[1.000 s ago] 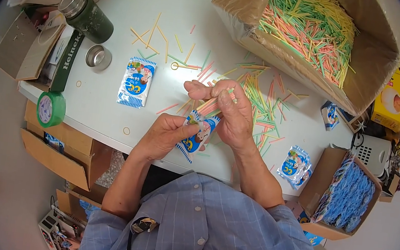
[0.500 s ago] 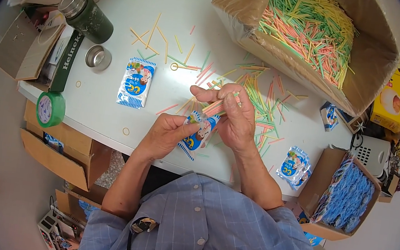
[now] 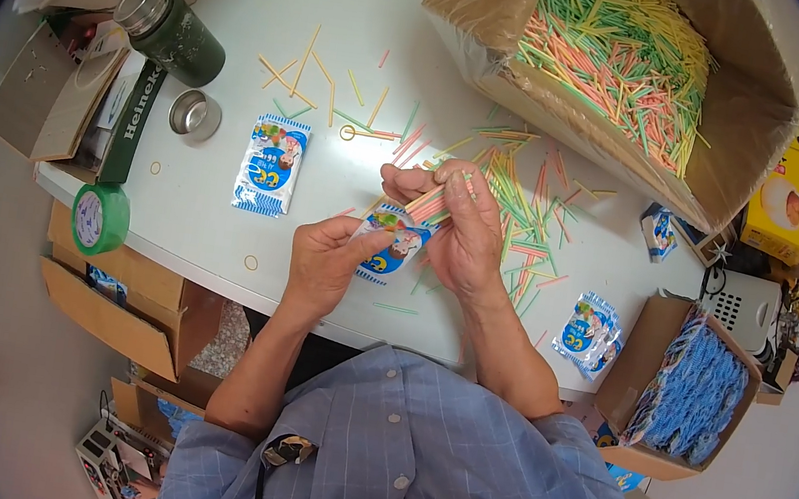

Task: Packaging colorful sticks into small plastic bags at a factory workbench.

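My left hand (image 3: 322, 262) pinches a small blue-and-white printed packet (image 3: 399, 253) between thumb and fingers. A bundle of thin pink, yellow and green sticks (image 3: 425, 206) is gripped in my right hand (image 3: 471, 244), thumb laid over it. The bundle's lower ends meet the packet's upper edge; whether they are inside the mouth is hard to tell. Loose sticks (image 3: 505, 178) of the same kind lie scattered on the white table beyond and beside my right hand. One flat packet (image 3: 272, 164) lies to the left of my hands, and a small pile of packets (image 3: 590, 333) to the right.
A large plastic-lined carton (image 3: 477, 43) full of sticks stands at the far right. A box of blue packets (image 3: 694, 389) sits at the right edge. On the left are a dark green flask (image 3: 179, 44), a metal cup (image 3: 195, 115), green tape (image 3: 101, 217) and open cartons (image 3: 109, 312).
The packet has turned and shifted slightly with my left hand, now sitting closer under the stick bundle. My right hand's fingers have curled further round the sticks.
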The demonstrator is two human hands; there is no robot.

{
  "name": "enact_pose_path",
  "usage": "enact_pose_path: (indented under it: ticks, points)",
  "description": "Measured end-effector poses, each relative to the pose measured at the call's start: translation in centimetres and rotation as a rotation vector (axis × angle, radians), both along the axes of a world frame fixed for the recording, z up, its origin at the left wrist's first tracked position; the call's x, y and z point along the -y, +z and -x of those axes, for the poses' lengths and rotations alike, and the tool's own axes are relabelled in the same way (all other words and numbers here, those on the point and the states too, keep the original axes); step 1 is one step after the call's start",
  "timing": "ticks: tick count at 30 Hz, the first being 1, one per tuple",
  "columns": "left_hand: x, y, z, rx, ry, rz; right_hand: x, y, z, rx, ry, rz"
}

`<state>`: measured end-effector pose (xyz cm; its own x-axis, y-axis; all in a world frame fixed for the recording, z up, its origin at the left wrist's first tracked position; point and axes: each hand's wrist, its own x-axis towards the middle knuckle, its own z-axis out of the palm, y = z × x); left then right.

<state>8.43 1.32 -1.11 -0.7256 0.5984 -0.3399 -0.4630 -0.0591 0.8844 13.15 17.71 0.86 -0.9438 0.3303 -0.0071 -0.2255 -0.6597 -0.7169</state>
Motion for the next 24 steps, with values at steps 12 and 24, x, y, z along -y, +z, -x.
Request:
enact_pose_path:
  ticks: [12, 24]
  points:
    - [0.2, -0.1, -0.4, -0.110, -0.049, 0.064, -0.2, 0.1, 0.3, -0.024, -0.046, 0.084]
    - [0.2, -0.4, -0.3, -0.122, -0.078, 0.051, 0.0, -0.2, -0.1, -0.024, -0.010, 0.070]
